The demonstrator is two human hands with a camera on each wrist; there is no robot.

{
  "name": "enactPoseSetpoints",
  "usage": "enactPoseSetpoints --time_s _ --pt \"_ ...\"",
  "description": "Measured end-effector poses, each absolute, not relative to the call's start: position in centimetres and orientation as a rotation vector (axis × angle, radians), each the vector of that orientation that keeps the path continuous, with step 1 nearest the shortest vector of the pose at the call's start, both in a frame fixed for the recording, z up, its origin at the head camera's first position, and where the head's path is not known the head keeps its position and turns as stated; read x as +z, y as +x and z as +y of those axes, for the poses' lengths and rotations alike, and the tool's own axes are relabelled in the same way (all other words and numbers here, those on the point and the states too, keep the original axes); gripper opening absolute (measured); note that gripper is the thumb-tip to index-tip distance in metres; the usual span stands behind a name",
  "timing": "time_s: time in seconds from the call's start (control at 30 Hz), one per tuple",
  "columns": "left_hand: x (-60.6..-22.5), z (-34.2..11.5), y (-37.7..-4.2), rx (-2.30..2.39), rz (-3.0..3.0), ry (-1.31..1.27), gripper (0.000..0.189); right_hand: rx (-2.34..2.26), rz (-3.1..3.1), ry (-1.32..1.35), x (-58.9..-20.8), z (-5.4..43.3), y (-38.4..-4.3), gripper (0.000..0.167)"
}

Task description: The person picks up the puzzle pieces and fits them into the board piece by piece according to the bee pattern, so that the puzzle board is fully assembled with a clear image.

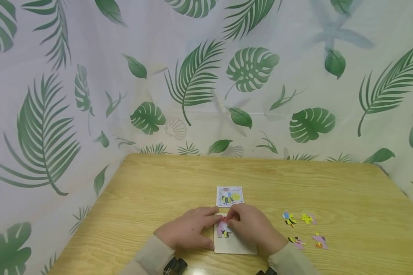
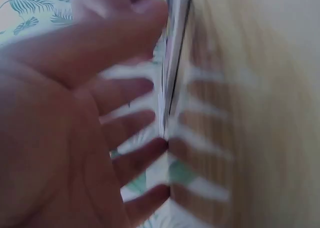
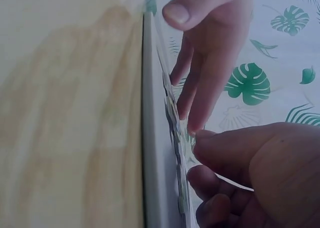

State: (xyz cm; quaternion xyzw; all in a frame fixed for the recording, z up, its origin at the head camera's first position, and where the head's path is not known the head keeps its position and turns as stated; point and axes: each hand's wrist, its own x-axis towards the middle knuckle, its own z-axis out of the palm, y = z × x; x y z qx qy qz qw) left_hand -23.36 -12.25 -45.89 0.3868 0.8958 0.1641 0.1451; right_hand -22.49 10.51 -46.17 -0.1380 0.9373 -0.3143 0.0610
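Jigsaw (image 1: 223,230) is partly covering board (image 1: 234,247) | four pieces (image 1: 306,218) lying unplaced right of board | left fingers (image 1: 210,220) resting released at board's left | right fingers (image 1: 236,210) touching jigsaw, grip unclear

Wood-grain table (image 1: 165,179): card (image 1: 230,197), puzzle board (image 1: 228,246), four loose pieces (image 1: 306,219).

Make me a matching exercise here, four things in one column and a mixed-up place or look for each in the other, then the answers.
1. bee card
2. four loose puzzle pieces
3. left hand
4. backdrop cloth

A. at the puzzle board's left edge
B. white with green leaves
C. on the table, right of the right hand
D. lying just beyond the board

Pairs: 1-D, 2-C, 3-A, 4-B
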Motion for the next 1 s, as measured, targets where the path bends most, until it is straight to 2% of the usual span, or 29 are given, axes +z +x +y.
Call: enactPoseSetpoints --time_s 0.3,0.7,1.0 --pt "-45.03 -13.4 -23.93 0.404 2.477 1.352 0.05 -0.893 2.833 -0.466 -46.32 10.66 -22.56 0.017" --pt "-45.03 -13.4 -23.75 0.311 2.497 1.389 0.046 -0.86 2.861 -0.473 -46.91 10.08 -22.62 0.019" --pt "-44.81 -12.87 -23.28 0.316 2.539 1.418 0.05 -0.811 2.922 -0.497 -46.97 10.09 -22.55 0.021"
